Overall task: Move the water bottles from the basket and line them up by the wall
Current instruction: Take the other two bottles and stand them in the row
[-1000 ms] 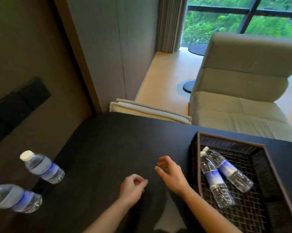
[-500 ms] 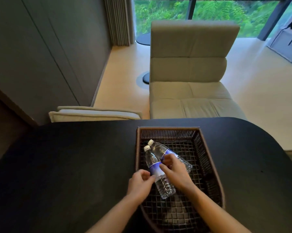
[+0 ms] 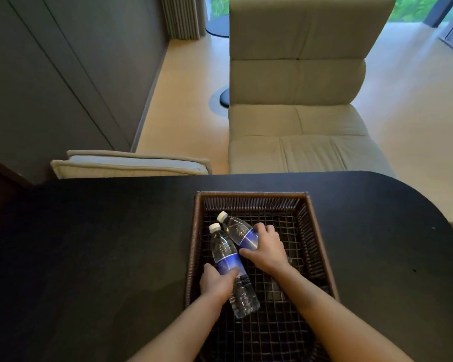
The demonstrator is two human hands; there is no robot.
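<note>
Your left hand (image 3: 216,282) was wrapped around the nearer bottle (image 3: 229,266), thumb across its blue label, fingers curled under the left side. Your right hand (image 3: 265,250) lay closed over the farther bottle (image 3: 239,231), covering most of its label and lower body. Both bottles lay on their sides in the left half of the basket (image 3: 322,244), white caps pointing away from you and to the left, their necks just beside each other. Whether either bottle had left the mesh floor, you could not tell.

The right half of the basket floor and the strip near its far wall held nothing. The nearer bottle lay close to the basket's left wall, so there was little room on that side. The basket sat on the dark desk (image 3: 89,244), whose surface ran bare to your left and rounded off at its far right corner. Beyond the desk's far edge stood a beige lounge chair (image 3: 298,100) and a folded cushion (image 3: 131,165).

Half a second earlier your left hand only touched the nearer bottle's lower part and your right rested between the two; since then both had settled into full grips, and the right had shifted onto the farther bottle.
</note>
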